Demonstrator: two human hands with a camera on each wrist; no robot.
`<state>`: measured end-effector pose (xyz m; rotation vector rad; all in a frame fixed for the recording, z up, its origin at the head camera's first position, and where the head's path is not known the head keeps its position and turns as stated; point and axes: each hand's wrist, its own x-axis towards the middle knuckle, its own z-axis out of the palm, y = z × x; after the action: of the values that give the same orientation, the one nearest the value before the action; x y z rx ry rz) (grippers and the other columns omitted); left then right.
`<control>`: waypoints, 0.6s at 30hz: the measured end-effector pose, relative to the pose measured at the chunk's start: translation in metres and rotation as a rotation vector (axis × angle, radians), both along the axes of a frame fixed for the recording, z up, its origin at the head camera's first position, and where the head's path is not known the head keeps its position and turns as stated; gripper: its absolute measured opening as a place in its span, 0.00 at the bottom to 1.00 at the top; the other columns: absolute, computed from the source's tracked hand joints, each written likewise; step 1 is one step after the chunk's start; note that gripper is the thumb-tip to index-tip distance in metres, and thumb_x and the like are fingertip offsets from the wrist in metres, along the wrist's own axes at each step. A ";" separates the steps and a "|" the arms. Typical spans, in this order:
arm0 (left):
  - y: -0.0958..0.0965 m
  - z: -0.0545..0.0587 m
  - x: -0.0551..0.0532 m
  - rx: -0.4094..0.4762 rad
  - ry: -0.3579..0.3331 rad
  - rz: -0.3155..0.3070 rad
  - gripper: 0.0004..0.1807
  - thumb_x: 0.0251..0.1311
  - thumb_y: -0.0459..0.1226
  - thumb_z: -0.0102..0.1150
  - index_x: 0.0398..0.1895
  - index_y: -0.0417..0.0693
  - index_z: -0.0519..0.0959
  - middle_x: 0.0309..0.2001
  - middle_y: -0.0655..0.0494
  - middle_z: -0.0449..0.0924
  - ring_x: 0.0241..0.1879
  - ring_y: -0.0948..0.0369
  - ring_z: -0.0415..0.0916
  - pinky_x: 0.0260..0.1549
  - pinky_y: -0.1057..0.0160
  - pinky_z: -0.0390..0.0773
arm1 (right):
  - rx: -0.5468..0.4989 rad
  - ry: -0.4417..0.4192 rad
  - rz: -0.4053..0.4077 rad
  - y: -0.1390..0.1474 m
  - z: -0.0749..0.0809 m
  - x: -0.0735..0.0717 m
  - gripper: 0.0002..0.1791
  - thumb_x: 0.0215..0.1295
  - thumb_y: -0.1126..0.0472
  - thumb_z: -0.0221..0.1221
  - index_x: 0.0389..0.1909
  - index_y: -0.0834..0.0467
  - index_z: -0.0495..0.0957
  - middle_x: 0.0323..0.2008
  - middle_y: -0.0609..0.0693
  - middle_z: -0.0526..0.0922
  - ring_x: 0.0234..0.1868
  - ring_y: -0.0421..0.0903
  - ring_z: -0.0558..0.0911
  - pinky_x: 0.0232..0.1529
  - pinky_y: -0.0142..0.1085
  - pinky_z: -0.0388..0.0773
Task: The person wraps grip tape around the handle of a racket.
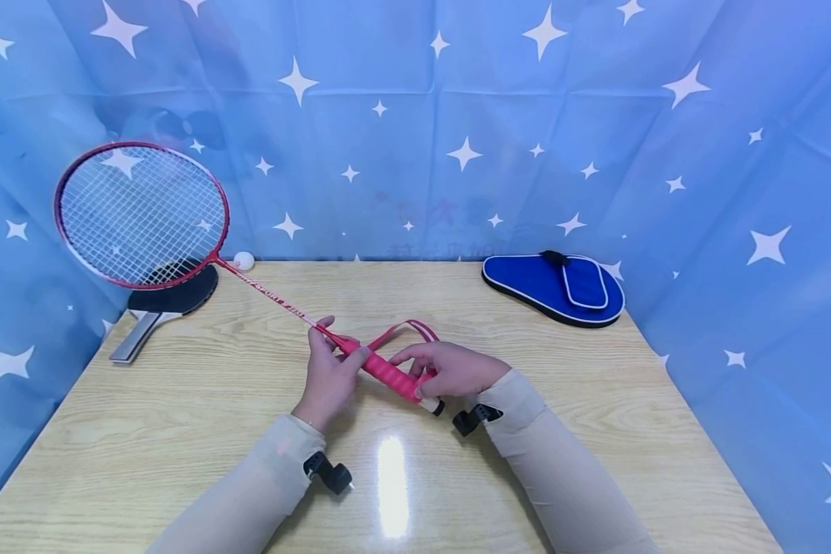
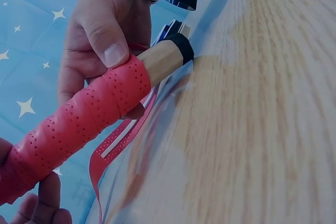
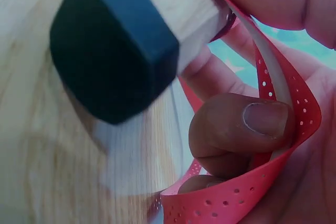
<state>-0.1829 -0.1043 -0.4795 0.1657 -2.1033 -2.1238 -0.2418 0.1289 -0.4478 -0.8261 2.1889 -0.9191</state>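
Observation:
A red and white badminton racket (image 1: 266, 293) is held at a slant over the table, its strung head up at the left. My left hand (image 1: 327, 382) grips it where the shaft meets the handle. Perforated pink-red grip tape (image 2: 79, 114) winds round most of the handle. Bare wood (image 2: 164, 62) and a black butt cap (image 3: 113, 51) show at the lower end. My right hand (image 1: 460, 369) pinches the tape against the handle near that end, thumb on top. A loose tape length (image 3: 231, 200) with a pale backing strip runs through its curled fingers and loops behind the handle.
A black table tennis paddle (image 1: 195, 294) with a grey handle lies at the back left, partly behind the racket head. Beside it is a white ball (image 1: 244, 261). A blue paddle case (image 1: 536, 283) lies at the back right of the wooden table (image 1: 595, 431). Star-patterned blue cloth (image 1: 388, 192) surrounds it.

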 end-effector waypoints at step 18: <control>-0.002 -0.004 0.000 -0.066 -0.026 -0.022 0.48 0.69 0.35 0.67 0.81 0.52 0.44 0.63 0.35 0.70 0.51 0.45 0.84 0.48 0.64 0.82 | -0.013 0.041 0.042 -0.001 -0.001 -0.001 0.38 0.62 0.60 0.74 0.71 0.35 0.73 0.48 0.42 0.84 0.48 0.48 0.82 0.45 0.43 0.84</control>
<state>-0.1833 -0.1060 -0.4832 0.1638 -2.1963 -2.0719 -0.2430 0.1279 -0.4490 -0.9019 2.1943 -0.9045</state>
